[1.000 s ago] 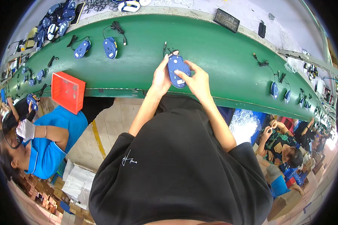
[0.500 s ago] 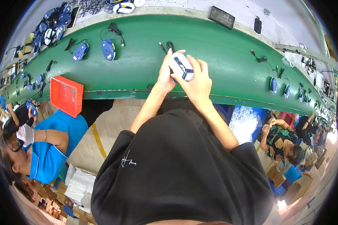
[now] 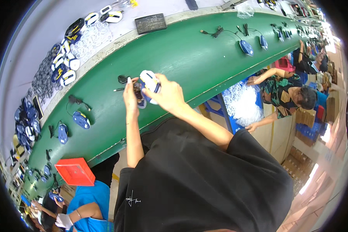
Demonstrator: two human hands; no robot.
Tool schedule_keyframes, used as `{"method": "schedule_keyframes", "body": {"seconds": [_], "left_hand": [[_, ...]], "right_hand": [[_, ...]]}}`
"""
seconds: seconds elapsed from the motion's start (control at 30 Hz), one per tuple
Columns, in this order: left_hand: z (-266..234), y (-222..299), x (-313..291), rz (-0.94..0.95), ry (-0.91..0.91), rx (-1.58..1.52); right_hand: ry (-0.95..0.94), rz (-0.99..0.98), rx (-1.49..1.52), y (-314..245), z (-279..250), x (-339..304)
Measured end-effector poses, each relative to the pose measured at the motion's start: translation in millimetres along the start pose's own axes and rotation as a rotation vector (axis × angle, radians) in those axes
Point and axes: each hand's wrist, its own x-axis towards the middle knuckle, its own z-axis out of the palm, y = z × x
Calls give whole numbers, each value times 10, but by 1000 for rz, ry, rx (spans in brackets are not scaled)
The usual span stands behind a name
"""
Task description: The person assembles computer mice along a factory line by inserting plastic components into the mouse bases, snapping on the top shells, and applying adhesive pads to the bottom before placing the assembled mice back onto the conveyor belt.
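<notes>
Currently, the left hand (image 3: 131, 98) grips the opened lower half of a computer mouse (image 3: 137, 92), dark inner parts showing, while the right hand (image 3: 167, 93) grasps its white cover (image 3: 148, 80), tilted just beside that half; whether the 2 pieces touch, I cannot tell. Both are held above the green belt (image 3: 189, 58), closer to its near edge than its far edge. A coiled black cable (image 3: 123, 79) lies beyond the left hand. Leftward along the near edge sits a red tray (image 3: 75, 172).
</notes>
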Motion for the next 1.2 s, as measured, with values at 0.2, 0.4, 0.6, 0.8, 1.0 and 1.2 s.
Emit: {"method": "schedule_keyframes", "body": {"seconds": [0.2,0.4,0.6,0.8,1.0,1.2], "left_hand": [[164,230,-99,-235,-179,-286],[332,204,-169,-171,-129,-287],[430,228,-192,91,25,-56],[385,144,-328,99,133,110],[249,-14,-228,114,163,14],[251,-207,-54,11,293,-349]], "right_hand": [[195,-56,-351,1180,146,486],[-60,-258,306,449,133,335],[50,-235,181,253,174,193],[-115,-231,-225,36,133,203],[-272,-244,-66,80,270,395],[-265,-288,-286,-1,482,532]]}}
